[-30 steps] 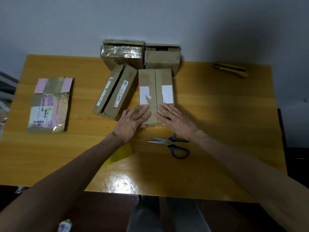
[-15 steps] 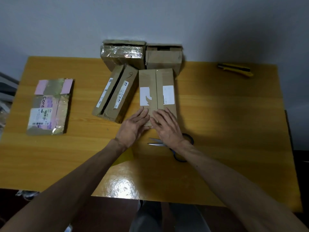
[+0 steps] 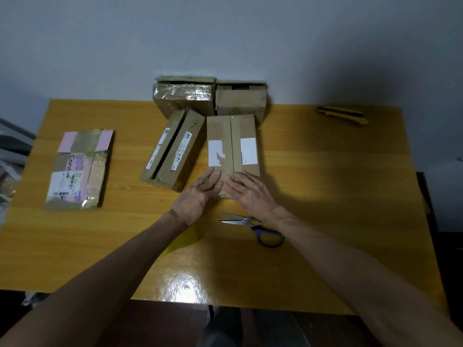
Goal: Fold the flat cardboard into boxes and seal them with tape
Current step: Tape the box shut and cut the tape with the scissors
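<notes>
Brown cardboard box (image 3: pixel 221 131) is running near to far; left hand (image 3: pixel 198 196) and right hand (image 3: pixel 253 194) are pressing flat, straight-fingered, on its near end, gripping nothing.

4 boxes (image 3: pixel 233 136), 1 scissors (image 3: pixel 253 225), 1 cutter (image 3: pixel 343 115)

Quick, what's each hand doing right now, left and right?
Left hand: open, fingers flat on the near end of the box with white labels.
Right hand: open, flat on the same box, holding nothing.
</notes>
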